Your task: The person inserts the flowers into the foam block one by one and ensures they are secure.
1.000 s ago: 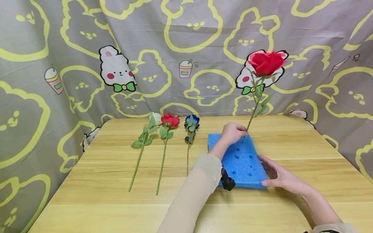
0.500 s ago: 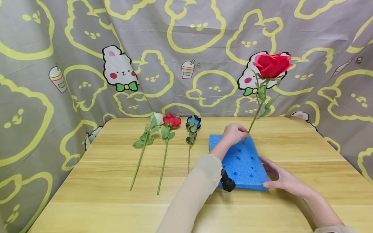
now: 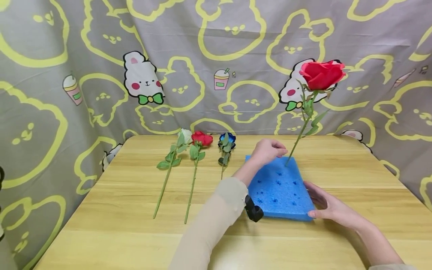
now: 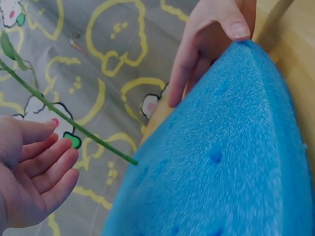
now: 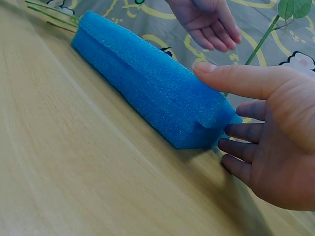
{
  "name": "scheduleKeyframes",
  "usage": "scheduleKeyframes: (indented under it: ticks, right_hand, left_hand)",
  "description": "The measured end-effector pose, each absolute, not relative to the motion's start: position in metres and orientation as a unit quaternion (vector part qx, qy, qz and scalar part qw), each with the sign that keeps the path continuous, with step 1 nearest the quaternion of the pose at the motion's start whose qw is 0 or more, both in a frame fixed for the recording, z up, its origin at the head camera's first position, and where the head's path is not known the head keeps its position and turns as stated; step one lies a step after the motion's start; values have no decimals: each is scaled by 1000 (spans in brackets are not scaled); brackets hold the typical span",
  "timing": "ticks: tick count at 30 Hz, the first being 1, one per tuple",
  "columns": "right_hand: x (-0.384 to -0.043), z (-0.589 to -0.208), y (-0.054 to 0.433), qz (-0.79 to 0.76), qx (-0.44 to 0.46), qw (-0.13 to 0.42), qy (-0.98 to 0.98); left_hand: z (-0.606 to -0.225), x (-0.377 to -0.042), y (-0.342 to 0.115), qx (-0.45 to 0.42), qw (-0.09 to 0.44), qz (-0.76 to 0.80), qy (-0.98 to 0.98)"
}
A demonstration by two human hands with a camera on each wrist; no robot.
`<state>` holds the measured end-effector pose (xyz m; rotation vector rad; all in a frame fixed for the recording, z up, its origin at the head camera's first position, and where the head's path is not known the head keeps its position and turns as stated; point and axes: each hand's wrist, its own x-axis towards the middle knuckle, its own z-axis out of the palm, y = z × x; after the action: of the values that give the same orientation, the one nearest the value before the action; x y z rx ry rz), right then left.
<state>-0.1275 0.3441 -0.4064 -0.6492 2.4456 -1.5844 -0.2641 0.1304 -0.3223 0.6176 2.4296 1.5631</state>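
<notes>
A blue foam block (image 3: 285, 198) with several small holes lies on the table. From its far right part stands a red artificial rose (image 3: 322, 75), its stem leaning to the right. Close beside that stem is my left hand (image 3: 267, 151); the left wrist view shows its fingers loosely bent, with a gap between them and the green stem (image 4: 74, 124). My right hand (image 3: 332, 210) holds the foam's near right corner, thumb on the near edge and fingers along the right side. In the right wrist view the thumb (image 5: 231, 78) touches the foam's upper edge.
To the left on the wooden table (image 3: 111, 225) lie a white rose (image 3: 184, 136), another red rose (image 3: 202, 138) and a blue rose (image 3: 227, 140). My left forearm covers the lower end of the blue rose's stem. A patterned curtain (image 3: 189, 33) hangs behind.
My left hand has let go of the upright rose's stem and drawn slightly away to the left. The rose stays standing in the foam. My right hand keeps its hold; the view shifts slightly.
</notes>
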Motion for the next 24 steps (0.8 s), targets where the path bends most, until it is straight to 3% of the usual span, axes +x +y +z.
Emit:
scheduleKeyframes:
  ticks: [7,24]
  right_hand:
    - [-128,-409,345,-530,-226,72,814]
    - [-129,-409,347,-550,-254,80,792]
  left_hand:
    - [-312,-258,104,219,111,539,806]
    - [-302,-243,22,221,91,554,798]
